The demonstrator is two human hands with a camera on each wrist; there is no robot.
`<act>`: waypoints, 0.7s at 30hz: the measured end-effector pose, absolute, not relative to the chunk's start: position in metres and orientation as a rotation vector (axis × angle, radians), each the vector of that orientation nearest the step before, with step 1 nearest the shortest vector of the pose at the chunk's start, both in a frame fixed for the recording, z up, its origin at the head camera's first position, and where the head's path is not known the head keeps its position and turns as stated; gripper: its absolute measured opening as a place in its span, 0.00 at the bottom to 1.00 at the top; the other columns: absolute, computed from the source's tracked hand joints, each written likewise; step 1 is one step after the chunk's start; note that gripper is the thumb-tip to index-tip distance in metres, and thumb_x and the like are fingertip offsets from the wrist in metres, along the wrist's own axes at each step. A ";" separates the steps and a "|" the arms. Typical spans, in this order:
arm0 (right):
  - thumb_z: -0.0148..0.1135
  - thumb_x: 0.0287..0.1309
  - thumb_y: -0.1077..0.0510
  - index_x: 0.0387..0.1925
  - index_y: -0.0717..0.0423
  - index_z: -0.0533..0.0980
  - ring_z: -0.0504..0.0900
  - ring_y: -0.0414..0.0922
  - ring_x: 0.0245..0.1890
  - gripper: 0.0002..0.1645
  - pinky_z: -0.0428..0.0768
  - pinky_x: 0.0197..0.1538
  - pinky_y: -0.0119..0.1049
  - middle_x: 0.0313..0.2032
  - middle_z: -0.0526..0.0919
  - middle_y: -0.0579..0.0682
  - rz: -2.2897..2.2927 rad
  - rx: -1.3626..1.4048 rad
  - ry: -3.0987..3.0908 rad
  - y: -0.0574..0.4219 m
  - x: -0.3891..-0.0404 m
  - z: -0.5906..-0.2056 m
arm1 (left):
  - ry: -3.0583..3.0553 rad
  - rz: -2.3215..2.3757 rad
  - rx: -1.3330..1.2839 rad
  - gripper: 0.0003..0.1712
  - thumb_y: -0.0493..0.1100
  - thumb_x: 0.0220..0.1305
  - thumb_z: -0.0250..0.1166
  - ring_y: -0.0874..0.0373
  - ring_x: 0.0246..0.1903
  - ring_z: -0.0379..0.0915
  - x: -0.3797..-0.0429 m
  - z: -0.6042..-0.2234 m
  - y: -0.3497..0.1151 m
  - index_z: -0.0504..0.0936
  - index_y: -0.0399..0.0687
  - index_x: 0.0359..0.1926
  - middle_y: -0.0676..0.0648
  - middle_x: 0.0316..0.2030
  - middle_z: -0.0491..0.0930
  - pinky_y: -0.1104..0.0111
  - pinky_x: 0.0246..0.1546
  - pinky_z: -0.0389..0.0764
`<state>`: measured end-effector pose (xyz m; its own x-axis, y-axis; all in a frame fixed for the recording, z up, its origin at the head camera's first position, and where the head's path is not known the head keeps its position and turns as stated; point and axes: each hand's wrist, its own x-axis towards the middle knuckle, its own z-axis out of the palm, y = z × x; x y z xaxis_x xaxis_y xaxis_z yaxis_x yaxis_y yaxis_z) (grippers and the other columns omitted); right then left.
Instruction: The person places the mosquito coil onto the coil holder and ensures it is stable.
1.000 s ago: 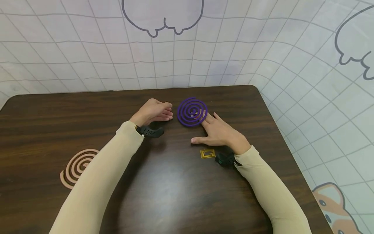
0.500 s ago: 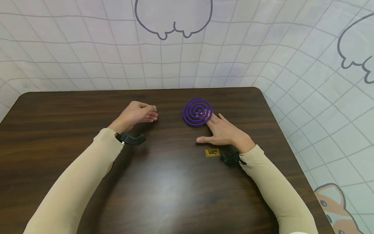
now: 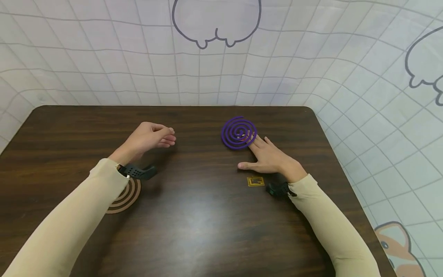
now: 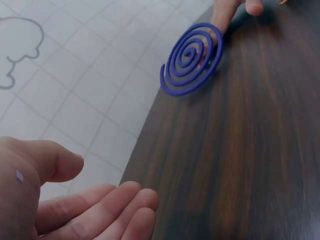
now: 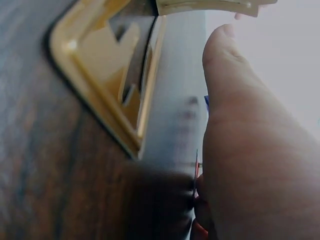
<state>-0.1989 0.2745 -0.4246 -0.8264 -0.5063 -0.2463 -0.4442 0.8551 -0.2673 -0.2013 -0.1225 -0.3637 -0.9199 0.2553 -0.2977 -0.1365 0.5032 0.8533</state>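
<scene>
A purple mosquito coil (image 3: 232,143) is at the back of the table, and in the left wrist view the coil (image 4: 176,91) looks raised and tilted off the wood. My right hand (image 3: 271,157) lies low over the table with spread fingers, their tips under the coil's right side. Something small and gold shows through the coil's rings near those tips; what exactly they touch is hidden. A flat gold metal coil stand (image 3: 255,181) lies just in front of my right wrist. To the left, my left hand (image 3: 145,139) hovers with loosely bent fingers, holding nothing.
A brown mosquito coil (image 3: 133,195) lies on the dark wooden table (image 3: 194,215), partly covered by my left forearm. Pale tiled-pattern curtains (image 3: 207,69) stand along the table's back and right edges. Both wrists wear dark straps.
My left hand has moved left, away from the purple coil. The right hand stays at the coil. The view has shifted slightly left.
</scene>
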 end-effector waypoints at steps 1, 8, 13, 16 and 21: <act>0.51 0.63 0.19 0.83 0.46 0.32 0.38 0.55 0.85 0.66 0.40 0.84 0.64 0.84 0.36 0.55 -0.280 -0.713 2.721 0.275 -0.199 -0.425 | 2.373 1.380 0.098 0.29 0.55 0.79 0.56 0.50 0.55 0.86 -0.200 -0.364 -0.125 0.78 0.35 0.64 0.34 0.57 0.84 0.60 0.60 0.85; 0.51 0.64 0.19 0.83 0.45 0.32 0.37 0.55 0.85 0.66 0.39 0.84 0.64 0.84 0.36 0.55 -0.277 -0.722 2.714 0.278 -0.198 -0.427 | 2.410 1.311 0.083 0.31 0.58 0.79 0.55 0.48 0.57 0.85 -0.190 -0.367 -0.148 0.77 0.37 0.65 0.35 0.59 0.84 0.59 0.61 0.85; 0.52 0.65 0.21 0.83 0.45 0.31 0.36 0.54 0.85 0.65 0.39 0.84 0.63 0.84 0.35 0.53 -0.285 -0.725 2.719 0.278 -0.198 -0.426 | 2.433 1.312 0.074 0.33 0.59 0.79 0.55 0.49 0.57 0.85 -0.185 -0.367 -0.163 0.75 0.36 0.66 0.34 0.60 0.83 0.62 0.59 0.85; 0.53 0.64 0.21 0.83 0.44 0.31 0.35 0.53 0.85 0.65 0.40 0.84 0.62 0.84 0.35 0.52 -0.292 -0.726 2.723 0.279 -0.198 -0.426 | 2.453 1.288 0.077 0.34 0.60 0.79 0.54 0.51 0.57 0.85 -0.184 -0.367 -0.169 0.75 0.36 0.67 0.34 0.60 0.83 0.62 0.59 0.85; 0.53 0.64 0.20 0.83 0.44 0.31 0.34 0.54 0.85 0.65 0.40 0.84 0.63 0.84 0.36 0.52 -0.295 -0.738 2.727 0.279 -0.198 -0.426 | 2.468 1.247 0.078 0.34 0.61 0.79 0.53 0.53 0.56 0.85 -0.180 -0.367 -0.176 0.76 0.37 0.67 0.34 0.61 0.83 0.61 0.59 0.85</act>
